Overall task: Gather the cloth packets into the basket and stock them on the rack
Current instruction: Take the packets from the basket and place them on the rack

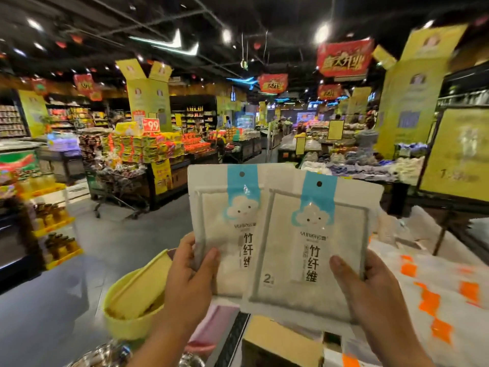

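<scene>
Two white cloth packets with a blue strip and a cloud face are held up in front of me. My left hand grips the lower left corner of the left cloth packet. My right hand grips the lower right edge of the right cloth packet, which overlaps the left one. A yellow basket with its handle laid across sits below and left of my left hand.
More white packets with orange marks lie on a display at the right. A cardboard box sits below the packets. A shopping cart and stacked goods stand across the grey aisle floor. A yellow sign board stands at the right.
</scene>
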